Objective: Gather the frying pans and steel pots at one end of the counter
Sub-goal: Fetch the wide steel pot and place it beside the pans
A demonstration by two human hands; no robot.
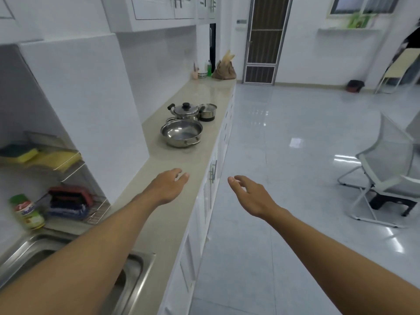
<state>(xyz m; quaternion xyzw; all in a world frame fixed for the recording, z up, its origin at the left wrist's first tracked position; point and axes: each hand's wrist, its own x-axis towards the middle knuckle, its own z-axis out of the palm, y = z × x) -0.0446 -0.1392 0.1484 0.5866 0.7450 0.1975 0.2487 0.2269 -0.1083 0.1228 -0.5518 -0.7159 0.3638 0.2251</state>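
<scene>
At the far left a wire rack (68,160) is hanging against the wall, and yellow sponges (27,154) are lying on its upper shelf. Below them a blurred bottle (28,212) with a green cap is standing beside a red-and-blue brush (68,201) that is resting on the lower shelf. Under these a steel sink (20,251) is sitting sunk into the near end of the table (172,214), and the left forearm is crossing over its corner.

The left hand (168,185) is hovering above the beige table, palm down, its fingers loosely stretched forward and holding nothing. Farther along, well apart from that hand, three steel pots are sitting in a close group about midway down the table. The wide steel pot (181,133) is standing nearest, open, with loop handles at its sides. Just behind it the lidded steel pot (185,110) is showing a black knob and a black side handle. The small steel pot (207,112) is sitting just beside that one on the right, close to the table's front edge. At the far end of the table a brown bag (223,70) is sitting next to a few small containers too blurred to name.

The right hand (250,194) is reaching forward past the table's front edge, over the glossy floor (295,155), with its fingers relaxed, slightly curled and gripping nothing. Beyond it a grilled door (266,39) is standing in the far wall, and a grey mesh chair (386,164) is standing on the floor at the far right.
</scene>
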